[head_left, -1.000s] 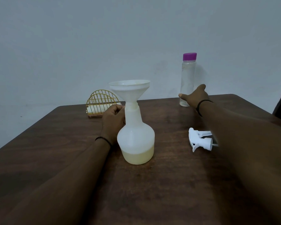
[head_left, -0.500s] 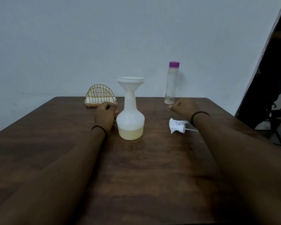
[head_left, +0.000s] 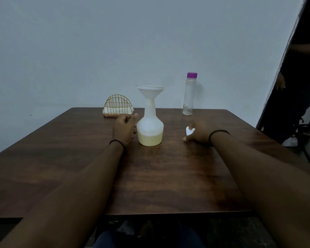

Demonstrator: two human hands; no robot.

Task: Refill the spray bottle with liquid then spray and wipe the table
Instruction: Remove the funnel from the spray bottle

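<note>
The spray bottle (head_left: 150, 129), funnel (head_left: 150, 91) upright in its neck, stands mid-worktop (head_left: 168, 176) just right of the loosely curled, empty left hand (head_left: 124, 128), while the right hand (head_left: 198, 133) covers the trigger head (head_left: 188, 130), grasp unclear.

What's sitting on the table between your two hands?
In the head view, the white spray bottle stands between the left hand and right hand, a funnel in its neck, yellowish liquid at its bottom.
</note>
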